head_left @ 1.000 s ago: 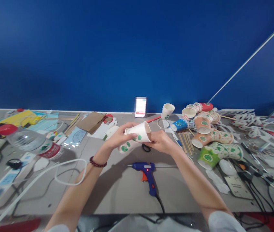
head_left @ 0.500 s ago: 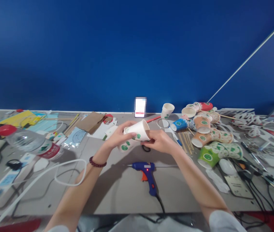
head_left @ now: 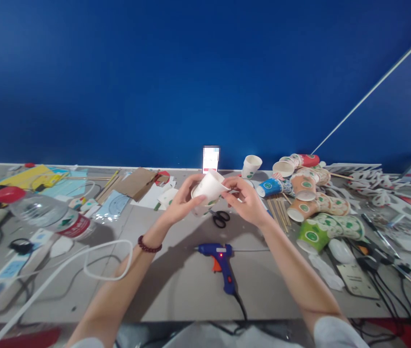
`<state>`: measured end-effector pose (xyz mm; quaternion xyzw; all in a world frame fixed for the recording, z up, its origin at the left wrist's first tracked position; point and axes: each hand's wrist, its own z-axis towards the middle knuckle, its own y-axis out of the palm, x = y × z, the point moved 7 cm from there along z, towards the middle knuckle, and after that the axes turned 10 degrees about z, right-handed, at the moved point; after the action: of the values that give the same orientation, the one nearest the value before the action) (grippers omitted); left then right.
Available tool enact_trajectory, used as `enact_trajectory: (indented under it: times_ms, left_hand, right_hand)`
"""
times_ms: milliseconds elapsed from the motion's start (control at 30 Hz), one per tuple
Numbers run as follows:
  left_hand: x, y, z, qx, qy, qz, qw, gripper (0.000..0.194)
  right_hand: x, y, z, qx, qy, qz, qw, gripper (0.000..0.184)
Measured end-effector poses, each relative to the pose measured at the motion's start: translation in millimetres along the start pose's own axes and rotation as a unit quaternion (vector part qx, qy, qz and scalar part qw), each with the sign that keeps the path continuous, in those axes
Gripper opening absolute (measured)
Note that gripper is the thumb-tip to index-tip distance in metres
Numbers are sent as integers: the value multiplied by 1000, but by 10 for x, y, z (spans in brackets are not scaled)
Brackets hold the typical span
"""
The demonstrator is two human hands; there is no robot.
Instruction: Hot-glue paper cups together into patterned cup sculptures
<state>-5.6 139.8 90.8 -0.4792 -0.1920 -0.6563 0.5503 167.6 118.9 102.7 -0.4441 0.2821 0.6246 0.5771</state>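
My left hand (head_left: 182,202) is wrapped round a white paper cup (head_left: 209,187), which tilts with its mouth up and to the right. Under it shows part of a second paper cup with green print (head_left: 202,210); whether one sits inside the other I cannot tell. My right hand (head_left: 243,199) pinches the upper cup's rim on its right side, thumb and forefinger together. Scissors with black handles (head_left: 221,219) lie just below the cups. A blue glue gun (head_left: 223,258) rests on its side nearer to me, its red light on.
A lit phone (head_left: 211,157) leans against the blue wall. Another white cup (head_left: 251,167) stands back right, beside a pile of colored paper cups (head_left: 304,186) and wooden sticks (head_left: 278,214). To the left are a water bottle (head_left: 46,212), a white cable (head_left: 63,263) and cardboard (head_left: 135,183).
The cups have tipped further upright and shifted up. My right hand has moved from the cup's mouth to its rim, and more of the scissors shows.
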Motion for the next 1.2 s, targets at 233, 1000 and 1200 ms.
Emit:
enact_trajectory:
  times_ms: [233, 1000, 1200]
  left_hand:
    - [-109, 56, -28, -74, -84, -66, 991, 60]
    - [-235, -7, -8, -17, -125, -30, 992, 64]
    - [-286, -8, -30, 5, -148, -55, 988, 76]
  right_hand:
    - [-134, 41, -9, -87, -41, -6, 995, 2]
    - [-413, -166, -234, -4, 46, -201, 979, 14]
    - [-187, 130, -859, -156, 220, -278, 922, 35]
